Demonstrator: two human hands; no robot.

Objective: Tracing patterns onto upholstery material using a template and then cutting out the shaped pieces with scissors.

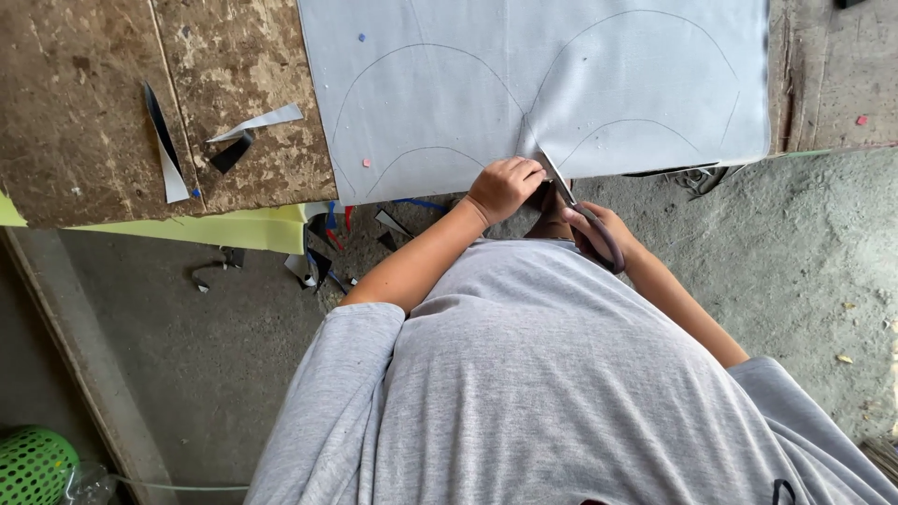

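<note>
Head view, looking straight down past the person's grey shirt (pixel 552 374). The shirt fills the lower middle of the picture and hides the near edge of the work and whatever lies below it.

The cloth (pixel 561 84), a pale grey sheet with curved pencil lines drawn on it, lies flat on the worn wooden tabletop (pixel 94 103). Its top is cut off by the picture's upper edge, and its near edge hangs just over the tabletop's edge.

The left hand (pixel 505 185) is curled, fingers pressed together, pinching the cloth's near edge right beside the cut. The right hand (pixel 603 234) is closed around the dark handles of the scissors (pixel 561 187); its fingers are mostly hidden by the handles and the shirt, so the exact grip is hard to make out. Both hands are close together, almost touching.

The scissors' long axis runs on a slant, the handles lower right toward the person, the blades pointing up and left into the cloth. The blade tips sit at the cloth's near edge, where two drawn arcs meet; whether the blades are parted cannot be told.

Thin scraps (pixel 168 150) in black and white lie on the tabletop to the left, well apart from the hands. More scraps litter the concrete floor (pixel 795 243) below. A green basket (pixel 33 463) is cut off at the lower left corner.
</note>
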